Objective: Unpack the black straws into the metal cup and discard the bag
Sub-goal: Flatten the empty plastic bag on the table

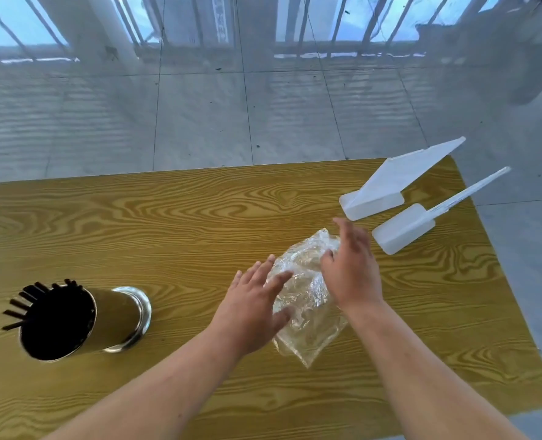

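A crumpled clear plastic bag [304,296] lies on the wooden table [168,223], right of centre. My left hand [250,309] rests against its left side with fingers spread. Over the bag's upper right side is my right hand [352,268], fingers apart and touching the plastic. Neither hand has closed around the bag. The metal cup [111,315] stands at the left of the table, and the black straws [38,300] fill it, their ends sticking out of its mouth.
Two white plastic scoops [387,188] [406,227] lie at the table's far right corner, their handles reaching past the edge. Grey floor tiles and a window grille lie beyond the table.
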